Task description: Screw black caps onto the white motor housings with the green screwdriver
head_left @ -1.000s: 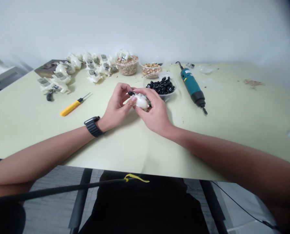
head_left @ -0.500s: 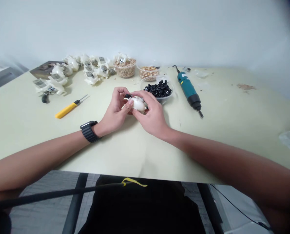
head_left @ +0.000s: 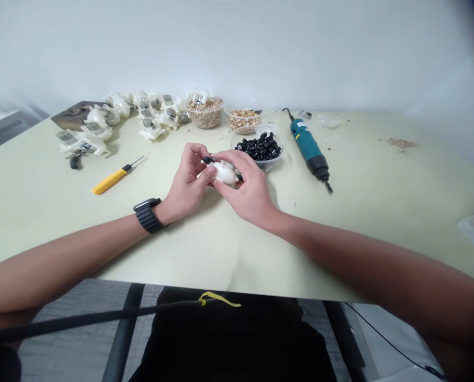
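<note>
Between my two hands, above the middle of the table, is a rounded white plastic part [head_left: 224,173] with small black pieces at its ends. My left hand [head_left: 191,178] grips it from the left, thumb on its top, close to a black piece [head_left: 208,160]. From the right, my right hand [head_left: 248,185] has its fingers wrapped round the same part; its fingertips hide some of it. Just behind my right hand stands a clear bowl [head_left: 281,154] of small black parts [head_left: 260,146].
A yellow-handled screwdriver [head_left: 111,180] lies left. Several white plastic assemblies [head_left: 153,118] sit at the back left, beside tubs of tan parts [head_left: 205,115] and brassy parts [head_left: 243,121]. A green electric screwdriver [head_left: 308,148] rests right of the bowl. The table's front edge [head_left: 237,291] is near my lap.
The white part has turned slightly in my fingers, its rounded side showing a little more. Both hands keep hold of it in nearly the same place.
</note>
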A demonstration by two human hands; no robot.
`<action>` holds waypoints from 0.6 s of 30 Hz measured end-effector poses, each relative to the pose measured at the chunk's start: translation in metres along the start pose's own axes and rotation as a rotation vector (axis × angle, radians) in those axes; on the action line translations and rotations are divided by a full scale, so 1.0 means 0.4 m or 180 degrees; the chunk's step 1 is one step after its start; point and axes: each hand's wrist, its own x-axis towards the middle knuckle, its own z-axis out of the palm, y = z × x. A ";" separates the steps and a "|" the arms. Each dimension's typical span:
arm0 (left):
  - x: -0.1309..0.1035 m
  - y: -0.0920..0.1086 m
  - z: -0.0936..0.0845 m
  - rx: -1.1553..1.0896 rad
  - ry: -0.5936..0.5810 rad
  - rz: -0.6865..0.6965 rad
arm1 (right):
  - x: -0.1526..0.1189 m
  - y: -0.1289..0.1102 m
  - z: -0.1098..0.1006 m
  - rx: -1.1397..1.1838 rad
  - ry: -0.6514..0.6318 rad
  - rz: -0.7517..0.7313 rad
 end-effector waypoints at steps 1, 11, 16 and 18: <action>0.000 0.002 0.000 0.0010 0.0001 -0.0026 | 0.000 -0.002 -0.001 -0.0037 -0.0016 0.0040; 0.006 0.003 -0.006 0.0147 -0.0040 0.0121 | 0.001 -0.007 -0.005 -0.0121 -0.0120 0.0077; 0.017 0.016 -0.022 -0.0040 -0.0244 0.0045 | 0.002 0.000 -0.020 -0.0140 -0.0395 0.0111; 0.028 0.026 -0.039 -0.0144 -0.0366 -0.0127 | 0.001 0.004 -0.029 -0.0230 -0.0535 0.0109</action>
